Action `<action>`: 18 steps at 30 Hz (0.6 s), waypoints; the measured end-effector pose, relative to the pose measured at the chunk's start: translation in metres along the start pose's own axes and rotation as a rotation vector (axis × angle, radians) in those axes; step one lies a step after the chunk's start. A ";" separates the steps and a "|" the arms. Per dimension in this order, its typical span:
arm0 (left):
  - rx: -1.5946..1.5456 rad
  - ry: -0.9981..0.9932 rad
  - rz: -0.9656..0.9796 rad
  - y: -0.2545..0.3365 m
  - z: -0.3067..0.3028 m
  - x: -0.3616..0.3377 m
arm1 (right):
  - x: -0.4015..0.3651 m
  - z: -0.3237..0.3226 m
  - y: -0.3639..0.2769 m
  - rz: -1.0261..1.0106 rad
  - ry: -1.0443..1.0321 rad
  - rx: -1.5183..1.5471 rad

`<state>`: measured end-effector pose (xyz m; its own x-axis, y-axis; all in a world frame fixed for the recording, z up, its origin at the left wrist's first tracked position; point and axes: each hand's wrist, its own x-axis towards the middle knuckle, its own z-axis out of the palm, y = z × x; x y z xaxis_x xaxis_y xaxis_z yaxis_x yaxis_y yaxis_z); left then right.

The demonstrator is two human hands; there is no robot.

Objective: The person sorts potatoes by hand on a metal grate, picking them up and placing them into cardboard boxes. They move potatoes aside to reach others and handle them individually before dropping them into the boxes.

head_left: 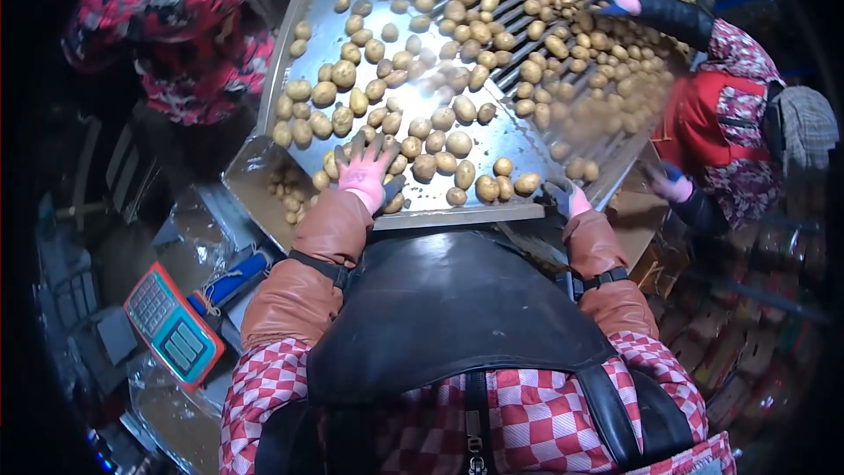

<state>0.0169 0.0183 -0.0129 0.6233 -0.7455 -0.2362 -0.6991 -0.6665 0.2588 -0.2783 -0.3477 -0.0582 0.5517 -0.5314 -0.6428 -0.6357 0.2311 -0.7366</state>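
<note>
My left hand [365, 174], in a pink glove with dark grey fingers, lies with its fingers spread on potatoes [424, 167] near the front left of the metal sorting table [519, 154]. Several potatoes are beside and just beyond its fingertips. My right hand [569, 197], gloved the same way, rests by the front right corner of the table. Its dark fingers are stretched over the rim, and no potato shows in them. More potatoes are spread across the smooth sheet between and beyond my hands.
Beyond the sheet, a slatted section [527, 44] carries a heap of potatoes. A co-worker in a red apron [703, 119] reaches over it from the right. Another person [176, 26] stands at left. A box of small potatoes [286, 189] and a scale [176, 325] are below left.
</note>
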 end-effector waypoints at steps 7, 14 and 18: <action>0.249 -0.181 0.226 0.028 -0.004 -0.015 | 0.002 0.082 -0.067 -0.059 -0.109 -0.859; -0.028 0.284 -0.220 -0.029 -0.015 0.018 | 0.013 0.116 -0.132 0.000 -0.551 -0.332; -0.256 0.167 -0.343 -0.034 -0.053 0.038 | 0.062 0.107 -0.167 -0.038 -0.151 0.190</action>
<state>0.0829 0.0127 0.0189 0.8661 -0.4581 -0.2001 -0.3464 -0.8387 0.4203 -0.0798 -0.3325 0.0026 0.6565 -0.4182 -0.6278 -0.5080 0.3702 -0.7778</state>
